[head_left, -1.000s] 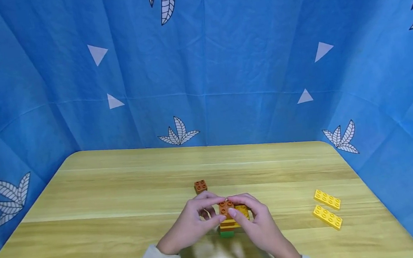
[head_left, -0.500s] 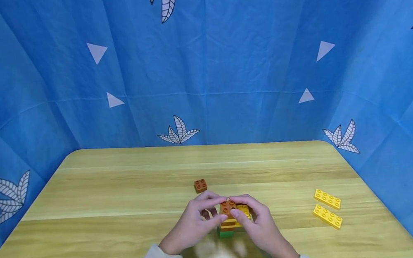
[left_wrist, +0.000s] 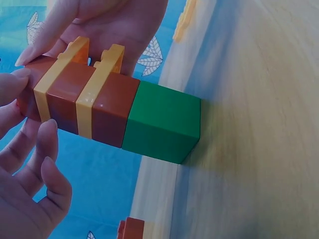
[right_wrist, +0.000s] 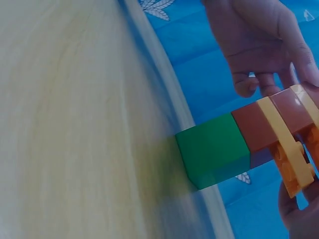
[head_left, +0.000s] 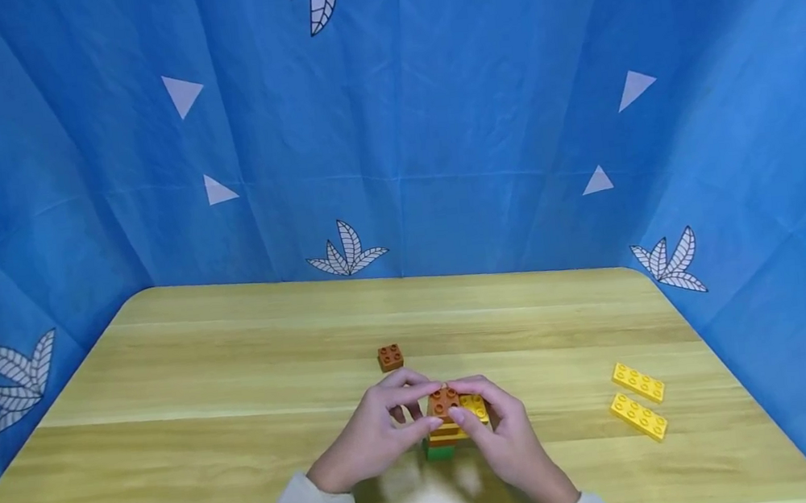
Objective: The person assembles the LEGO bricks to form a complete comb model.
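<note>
A small tower of toy building bricks stands on the table between both hands. At its foot is a green block (left_wrist: pixel 162 122); above it, brown bricks alternate with two yellow plates (left_wrist: pixel 87 104) that jut out to the right. The topmost brown brick (head_left: pixel 443 403) shows its studs upward. My left hand (head_left: pixel 380 432) pinches that brick from the left between thumb and forefinger, other fingers bent loosely. From the right, my right hand (head_left: pixel 496 430) grips the same brick, its thumb on the near side and forefinger behind, partly hiding the yellow studs.
A loose brown brick (head_left: pixel 390 357) lies behind the left hand on the wooden table (head_left: pixel 239 364). Off to the right lie two yellow plates, a farther plate (head_left: pixel 637 383) and a nearer plate (head_left: pixel 639 417). A blue patterned cloth (head_left: pixel 432 103) hangs around the table.
Both hands keep their hold on the top brown brick. The tower moved very slightly right in the first half second; the whole head view then shifts up a little.
</note>
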The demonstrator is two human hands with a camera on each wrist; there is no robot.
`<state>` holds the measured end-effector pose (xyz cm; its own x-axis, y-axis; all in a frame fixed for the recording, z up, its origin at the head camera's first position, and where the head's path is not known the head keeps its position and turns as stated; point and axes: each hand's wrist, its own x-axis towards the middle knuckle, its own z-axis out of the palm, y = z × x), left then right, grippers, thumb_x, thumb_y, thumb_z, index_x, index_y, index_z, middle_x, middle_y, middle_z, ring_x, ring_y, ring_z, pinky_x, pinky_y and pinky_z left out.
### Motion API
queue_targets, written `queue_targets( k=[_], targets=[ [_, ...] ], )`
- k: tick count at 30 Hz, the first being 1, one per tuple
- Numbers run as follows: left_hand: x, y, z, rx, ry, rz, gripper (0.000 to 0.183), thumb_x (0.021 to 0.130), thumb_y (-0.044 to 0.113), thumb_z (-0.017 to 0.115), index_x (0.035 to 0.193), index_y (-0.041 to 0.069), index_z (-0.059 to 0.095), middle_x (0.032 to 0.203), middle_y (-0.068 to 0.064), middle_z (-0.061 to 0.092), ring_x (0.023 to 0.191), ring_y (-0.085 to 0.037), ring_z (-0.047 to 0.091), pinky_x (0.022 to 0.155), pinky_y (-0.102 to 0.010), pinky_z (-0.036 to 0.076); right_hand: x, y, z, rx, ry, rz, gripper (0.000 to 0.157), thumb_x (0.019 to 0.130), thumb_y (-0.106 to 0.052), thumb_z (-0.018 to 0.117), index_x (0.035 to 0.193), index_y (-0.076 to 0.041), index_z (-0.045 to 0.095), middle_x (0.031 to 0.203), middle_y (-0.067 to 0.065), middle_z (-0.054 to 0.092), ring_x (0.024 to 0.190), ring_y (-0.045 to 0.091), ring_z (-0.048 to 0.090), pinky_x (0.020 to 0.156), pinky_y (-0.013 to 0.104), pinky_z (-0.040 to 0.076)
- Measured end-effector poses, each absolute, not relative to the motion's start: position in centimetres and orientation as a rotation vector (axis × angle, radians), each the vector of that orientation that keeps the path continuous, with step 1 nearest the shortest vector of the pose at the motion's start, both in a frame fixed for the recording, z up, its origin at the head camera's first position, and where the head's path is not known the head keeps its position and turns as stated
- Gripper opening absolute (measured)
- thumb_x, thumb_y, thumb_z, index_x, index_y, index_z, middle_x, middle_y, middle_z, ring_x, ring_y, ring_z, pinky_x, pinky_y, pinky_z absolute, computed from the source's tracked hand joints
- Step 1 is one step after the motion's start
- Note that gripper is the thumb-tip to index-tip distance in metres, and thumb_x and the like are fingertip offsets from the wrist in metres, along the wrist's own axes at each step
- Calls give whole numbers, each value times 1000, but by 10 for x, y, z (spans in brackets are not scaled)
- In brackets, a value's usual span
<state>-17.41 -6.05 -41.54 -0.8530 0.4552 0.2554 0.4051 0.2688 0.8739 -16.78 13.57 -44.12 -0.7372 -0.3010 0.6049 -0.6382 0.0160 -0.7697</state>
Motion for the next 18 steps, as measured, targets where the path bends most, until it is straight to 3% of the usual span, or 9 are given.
queue_targets(
  k=[9,18],
  targets=[
    [-175,-59,-413,864,2481,1640,35,87,26,68,122,21,63,111,11,58,77,-8,55,70,-26,46,-169,136,-443,972,-1976,1739,35,82,18,56,115,6,58,105,19,63,100,14,60,89,25,50],
    [-173,-60,-416,815,2404,1743,39,86,25,70,123,17,63,112,6,58,79,-10,56,71,-25,49,-166,137,-440,922,-2055,1842,30,88,10,54,117,4,57,109,18,62,103,12,59,90,24,48]
  ],
)
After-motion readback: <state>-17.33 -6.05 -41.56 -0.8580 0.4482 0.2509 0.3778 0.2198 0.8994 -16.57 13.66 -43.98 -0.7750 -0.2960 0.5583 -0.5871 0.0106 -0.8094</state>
